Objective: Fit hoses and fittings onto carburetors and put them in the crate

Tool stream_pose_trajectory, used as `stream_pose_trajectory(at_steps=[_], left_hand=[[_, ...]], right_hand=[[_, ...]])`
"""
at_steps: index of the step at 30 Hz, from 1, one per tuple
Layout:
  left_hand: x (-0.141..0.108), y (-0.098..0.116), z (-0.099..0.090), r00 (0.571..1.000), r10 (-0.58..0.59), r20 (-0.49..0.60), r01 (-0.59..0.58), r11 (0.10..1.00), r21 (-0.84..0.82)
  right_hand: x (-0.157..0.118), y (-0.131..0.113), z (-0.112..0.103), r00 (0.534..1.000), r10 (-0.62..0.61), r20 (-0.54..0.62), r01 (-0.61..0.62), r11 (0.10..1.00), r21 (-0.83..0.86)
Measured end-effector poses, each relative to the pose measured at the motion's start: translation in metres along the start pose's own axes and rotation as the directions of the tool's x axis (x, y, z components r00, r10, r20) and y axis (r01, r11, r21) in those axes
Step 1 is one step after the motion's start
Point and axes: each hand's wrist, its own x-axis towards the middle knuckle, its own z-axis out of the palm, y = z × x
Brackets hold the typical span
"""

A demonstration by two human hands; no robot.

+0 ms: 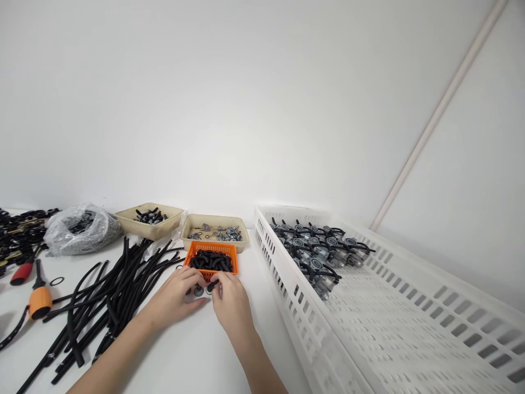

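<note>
In front of the small orange basket (211,275), my two hands are close together, low over the white table. My left hand (177,295) is closed, its fingers and thumb curled round a small round metal part (198,291). My right hand (230,298) is closed in a pinch on a small black piece (212,285), with a second round metal part (209,290) right by its fingertips. The orange basket holds many short curved black pieces (210,260). Fingers partly cover the small parts, so their exact kind cannot be made out.
A large white crate (283,290) on the right holds rows of metal-and-clear assemblies (314,249). Behind stand two cream trays (186,236) (150,232) of small fittings. Black tubes (118,290), a plastic bag (82,232) and an orange-handled tool (40,301) lie left.
</note>
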Motion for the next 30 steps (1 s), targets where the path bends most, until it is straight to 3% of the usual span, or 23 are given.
stream_pose_trajectory(at_steps=[30], left_hand=[[0.0001,0.0001,-0.0001,1.000,0.008,0.025,-0.008,1.000,0.006]], right_hand=[[0.0001,-0.0004,0.0037,0.996,0.040,-0.078,-0.050,0.990,-0.129]])
